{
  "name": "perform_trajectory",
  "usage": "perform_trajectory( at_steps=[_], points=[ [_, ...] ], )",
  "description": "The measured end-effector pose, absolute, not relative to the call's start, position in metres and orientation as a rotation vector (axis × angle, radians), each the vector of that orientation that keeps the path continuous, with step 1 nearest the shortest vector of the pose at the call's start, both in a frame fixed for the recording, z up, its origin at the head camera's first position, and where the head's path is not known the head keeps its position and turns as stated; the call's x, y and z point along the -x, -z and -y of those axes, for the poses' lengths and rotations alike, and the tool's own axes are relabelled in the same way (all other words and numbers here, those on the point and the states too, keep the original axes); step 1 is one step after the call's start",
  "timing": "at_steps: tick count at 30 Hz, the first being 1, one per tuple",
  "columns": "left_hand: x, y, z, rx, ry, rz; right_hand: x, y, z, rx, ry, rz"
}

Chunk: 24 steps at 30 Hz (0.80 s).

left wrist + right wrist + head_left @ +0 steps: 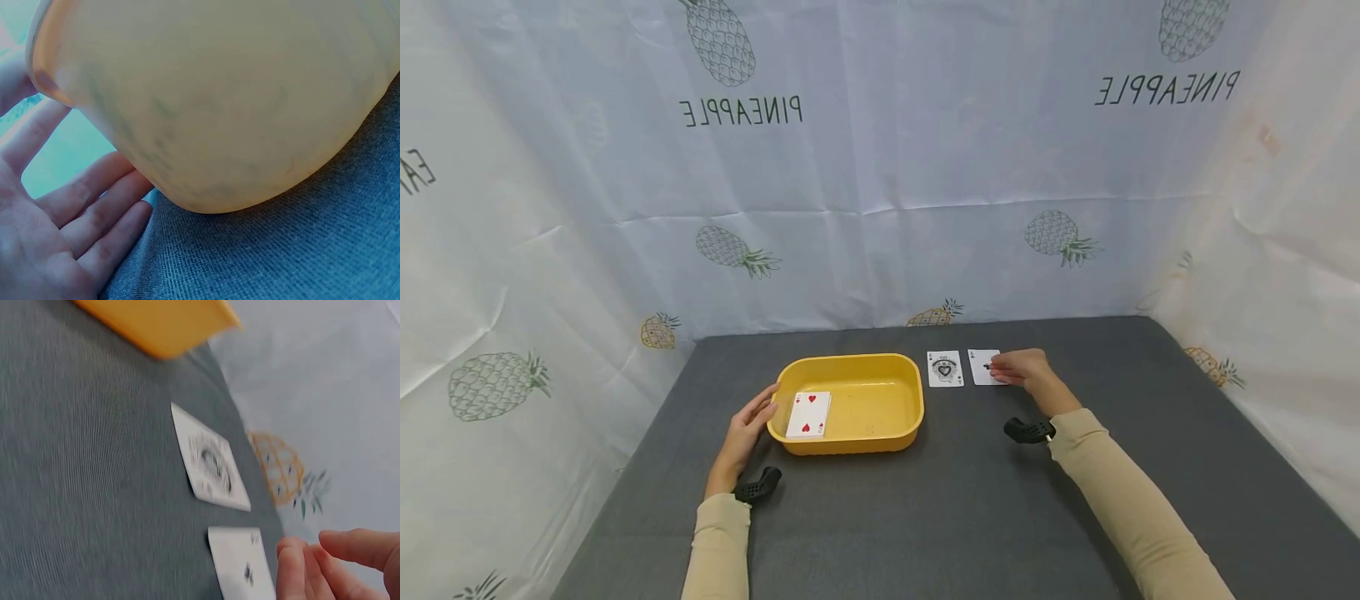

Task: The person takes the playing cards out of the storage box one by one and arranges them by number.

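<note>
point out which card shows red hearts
The hearts card inside the yellow tray, at its left end. The middle card and the far-right card, partly hidden by the right hand, lie on the table with black markings.

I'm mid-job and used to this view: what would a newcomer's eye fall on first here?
Probably the bright yellow tray on the dark grey table, with a red-hearts card face up at its left end and the left hand touching that end's rim. Next, two white cards right of it: one with a large dark emblem, the other partly under the right hand's fingers.
</note>
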<state>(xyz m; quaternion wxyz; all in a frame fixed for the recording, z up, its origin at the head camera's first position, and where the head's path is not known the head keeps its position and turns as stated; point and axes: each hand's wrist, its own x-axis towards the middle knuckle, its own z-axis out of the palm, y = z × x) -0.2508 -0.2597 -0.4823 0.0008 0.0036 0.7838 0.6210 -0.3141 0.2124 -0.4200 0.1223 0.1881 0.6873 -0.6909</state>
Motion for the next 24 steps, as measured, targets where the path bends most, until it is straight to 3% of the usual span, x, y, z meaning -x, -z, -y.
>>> perform_trajectory(
  at_steps=[10,19,24],
  points=[
    [0.253,0.483,0.26,0.008,-1.95,-2.449,0.298,0.409,-0.179,-0.223,1.925,-2.064],
    [0.253,0.483,0.26,0.03,-1.955,-2.434,0.286,0.401,-0.146,-0.132,1.838,-2.03],
    [0.253,0.484,0.26,0.005,-1.959,-2.442,0.275,0.399,-0.132,0.09,1.833,-1.987]
  ],
)
